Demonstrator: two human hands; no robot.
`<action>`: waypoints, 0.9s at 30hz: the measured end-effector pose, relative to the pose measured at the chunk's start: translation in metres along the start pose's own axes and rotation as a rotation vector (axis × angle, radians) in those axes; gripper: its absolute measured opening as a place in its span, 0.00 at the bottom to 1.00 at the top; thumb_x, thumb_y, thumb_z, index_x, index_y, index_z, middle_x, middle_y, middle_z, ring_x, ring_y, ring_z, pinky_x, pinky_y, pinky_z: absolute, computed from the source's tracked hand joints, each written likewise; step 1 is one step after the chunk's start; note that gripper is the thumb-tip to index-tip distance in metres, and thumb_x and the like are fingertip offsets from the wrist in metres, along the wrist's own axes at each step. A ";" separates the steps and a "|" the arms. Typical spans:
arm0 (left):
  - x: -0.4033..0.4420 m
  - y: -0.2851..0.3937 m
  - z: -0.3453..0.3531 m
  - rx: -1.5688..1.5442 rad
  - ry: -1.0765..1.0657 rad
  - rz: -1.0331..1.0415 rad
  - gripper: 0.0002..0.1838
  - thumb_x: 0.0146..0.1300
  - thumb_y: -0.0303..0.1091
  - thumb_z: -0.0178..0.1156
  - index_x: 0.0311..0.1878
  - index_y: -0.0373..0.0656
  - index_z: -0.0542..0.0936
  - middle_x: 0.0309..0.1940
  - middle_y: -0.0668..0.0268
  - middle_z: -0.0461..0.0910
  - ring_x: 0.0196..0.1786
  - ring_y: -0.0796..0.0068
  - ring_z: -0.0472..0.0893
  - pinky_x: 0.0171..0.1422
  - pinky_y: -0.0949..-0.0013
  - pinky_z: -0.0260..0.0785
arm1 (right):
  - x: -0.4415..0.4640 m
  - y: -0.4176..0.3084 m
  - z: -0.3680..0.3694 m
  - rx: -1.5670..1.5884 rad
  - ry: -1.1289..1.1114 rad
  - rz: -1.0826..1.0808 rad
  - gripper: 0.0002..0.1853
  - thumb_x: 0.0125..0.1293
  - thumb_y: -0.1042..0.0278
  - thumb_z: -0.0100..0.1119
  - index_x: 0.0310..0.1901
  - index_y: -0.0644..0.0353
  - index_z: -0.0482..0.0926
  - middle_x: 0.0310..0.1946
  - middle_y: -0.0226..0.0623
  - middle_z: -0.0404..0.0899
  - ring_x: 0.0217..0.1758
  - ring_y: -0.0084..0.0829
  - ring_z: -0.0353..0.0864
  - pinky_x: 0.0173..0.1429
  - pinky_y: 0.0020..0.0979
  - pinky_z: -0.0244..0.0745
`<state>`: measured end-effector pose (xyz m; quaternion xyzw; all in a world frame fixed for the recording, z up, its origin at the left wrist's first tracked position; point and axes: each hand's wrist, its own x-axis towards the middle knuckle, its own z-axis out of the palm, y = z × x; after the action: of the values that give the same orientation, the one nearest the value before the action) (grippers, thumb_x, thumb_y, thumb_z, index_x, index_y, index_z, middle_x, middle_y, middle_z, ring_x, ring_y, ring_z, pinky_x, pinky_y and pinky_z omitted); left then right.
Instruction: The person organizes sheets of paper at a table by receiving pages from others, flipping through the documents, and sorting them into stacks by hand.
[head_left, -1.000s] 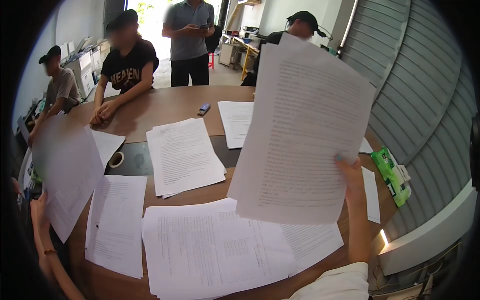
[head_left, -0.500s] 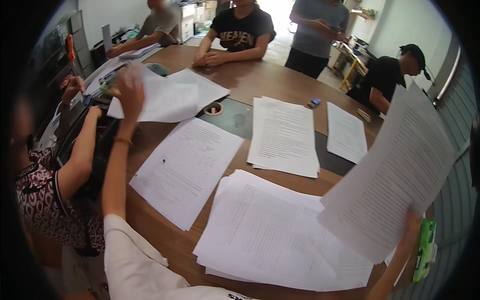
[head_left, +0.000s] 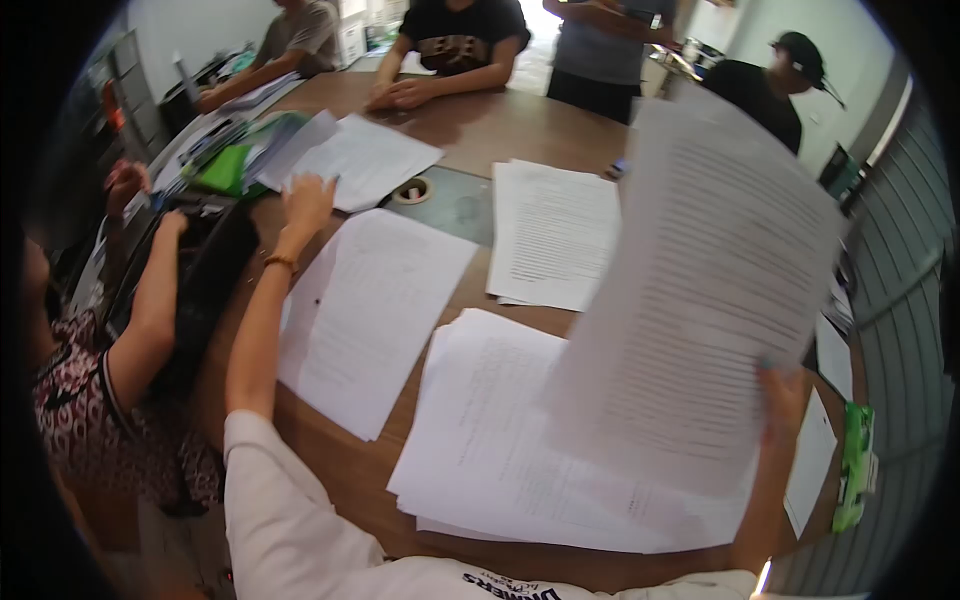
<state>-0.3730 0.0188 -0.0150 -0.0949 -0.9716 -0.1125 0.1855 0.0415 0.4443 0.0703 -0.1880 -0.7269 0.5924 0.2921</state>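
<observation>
Raised over the right side of the table, printed sheets (head_left: 710, 290) are gripped at their lower right edge by my right hand (head_left: 783, 395), whose thumb lies on the front. My left hand (head_left: 308, 208) has its fingers apart at the lower edge of the upper-left papers (head_left: 365, 160). Just below it lies a printed sheet (head_left: 375, 310). The large paper stack (head_left: 490, 420) is nearest my body, partly under the raised sheets. Another printed stack (head_left: 550, 235) lies beyond it.
A tape roll (head_left: 412, 190) sits on the dark table inset (head_left: 455, 205). A green packet (head_left: 855, 465) is at the right edge. On the left, a person in a patterned top (head_left: 120, 400) reaches toward a black bag (head_left: 215, 270). Several people are around the table.
The view has swung left. My left hand has brought its papers down onto the upper-left pile and its fingers have spread. The sheets in my right hand have moved left over the large stack.
</observation>
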 end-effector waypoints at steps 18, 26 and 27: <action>-0.179 0.163 -0.122 -1.902 -0.758 -0.016 0.23 0.58 0.34 0.49 0.55 0.37 0.55 0.50 0.57 0.63 0.53 0.72 0.66 0.53 0.68 0.63 | -0.008 0.000 0.094 0.141 -0.304 0.071 0.11 0.51 0.69 0.59 0.31 0.69 0.74 0.27 0.38 0.76 0.28 0.21 0.74 0.35 0.19 0.69; -0.168 0.146 -0.116 -1.929 -0.735 -0.105 0.20 0.60 0.38 0.46 0.53 0.39 0.60 0.48 0.61 0.66 0.50 0.74 0.67 0.51 0.71 0.64 | -0.004 0.012 0.077 -0.214 -0.156 -0.182 0.12 0.58 0.65 0.52 0.28 0.67 0.76 0.19 0.25 0.70 0.19 0.12 0.59 0.23 0.16 0.55; -0.166 0.144 -0.114 -1.923 -0.744 -0.076 0.19 0.60 0.37 0.46 0.52 0.39 0.61 0.48 0.61 0.67 0.50 0.75 0.68 0.51 0.71 0.64 | 0.000 0.011 0.069 -0.271 -0.052 -0.260 0.11 0.58 0.65 0.51 0.29 0.67 0.76 0.18 0.23 0.68 0.19 0.12 0.57 0.22 0.17 0.53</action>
<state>-0.1506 0.1036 0.0514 -0.2013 -0.4692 -0.8112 -0.2850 -0.0043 0.3947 0.0510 -0.1149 -0.8256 0.4508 0.3194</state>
